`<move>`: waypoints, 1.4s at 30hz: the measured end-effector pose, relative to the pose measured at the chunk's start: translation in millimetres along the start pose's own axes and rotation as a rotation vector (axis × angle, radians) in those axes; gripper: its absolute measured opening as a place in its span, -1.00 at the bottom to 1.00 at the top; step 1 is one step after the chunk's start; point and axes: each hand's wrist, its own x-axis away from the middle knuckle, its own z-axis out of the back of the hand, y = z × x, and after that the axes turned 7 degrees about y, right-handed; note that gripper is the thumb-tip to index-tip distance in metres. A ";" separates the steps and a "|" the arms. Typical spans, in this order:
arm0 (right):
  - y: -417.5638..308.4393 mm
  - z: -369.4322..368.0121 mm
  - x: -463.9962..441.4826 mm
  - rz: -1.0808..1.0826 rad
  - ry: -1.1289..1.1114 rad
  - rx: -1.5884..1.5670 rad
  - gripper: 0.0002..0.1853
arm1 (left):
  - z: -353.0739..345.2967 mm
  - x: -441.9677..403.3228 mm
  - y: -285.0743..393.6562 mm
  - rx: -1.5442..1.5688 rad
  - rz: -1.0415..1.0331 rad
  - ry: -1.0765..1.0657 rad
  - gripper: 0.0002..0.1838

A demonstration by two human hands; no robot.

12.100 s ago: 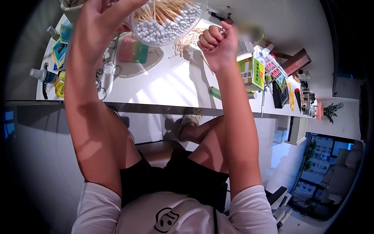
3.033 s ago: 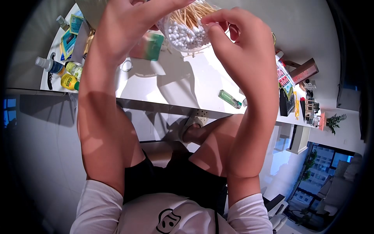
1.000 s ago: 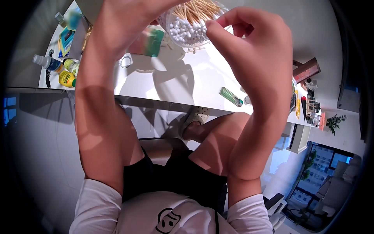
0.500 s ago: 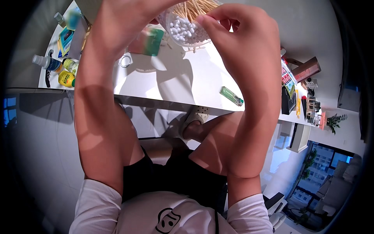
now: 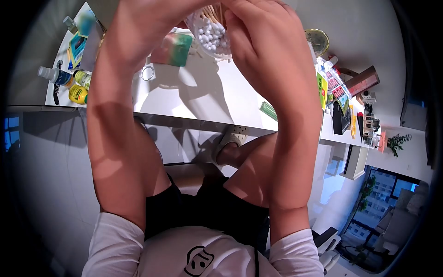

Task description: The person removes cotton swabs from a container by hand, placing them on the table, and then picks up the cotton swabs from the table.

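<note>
Near the top edge, a clear round tub [image 5: 197, 40] holds cotton swabs [image 5: 213, 36], white tips toward me and wooden sticks pointing away. My left hand [image 5: 168, 8] grips the tub from the left; its fingers are mostly beyond the frame's edge. Over the tub's right side lies my right hand [image 5: 258, 34], fingers curled in at the swab sticks. Its fingertips are hidden behind the back of the hand, so what they pinch does not show. Below the tub, a green and pink card-like item [image 5: 173, 50] lies on the white table [image 5: 207, 99].
A clear ring [image 5: 147, 73] and a green transparent packet [image 5: 268, 111] lie on the table. Bottles, including a yellow one [image 5: 78, 95], stand at left. At right are a round gold-rimmed dish [image 5: 317, 41], colourful packs [image 5: 334, 83] and a brown box [image 5: 363, 81].
My right hand has shifted left and turned further over the tub, covering more swabs. The gold-rimmed dish and more packs at right have come into view. The tub has moved slightly left.
</note>
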 end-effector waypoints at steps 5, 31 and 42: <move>16.4 5.7 -2.0 0.016 0.119 -0.167 -0.76 | 5.4 0.5 -5.6 0.039 -0.042 -0.050 -0.53; 58.3 -99.2 51.4 -0.880 -0.435 0.125 -0.74 | 30.7 -10.1 -25.9 -0.186 -0.059 0.084 -0.30; 62.5 53.6 6.0 -0.668 0.204 -0.482 -0.77 | 29.0 -10.1 -26.3 -0.139 -0.037 0.091 -0.32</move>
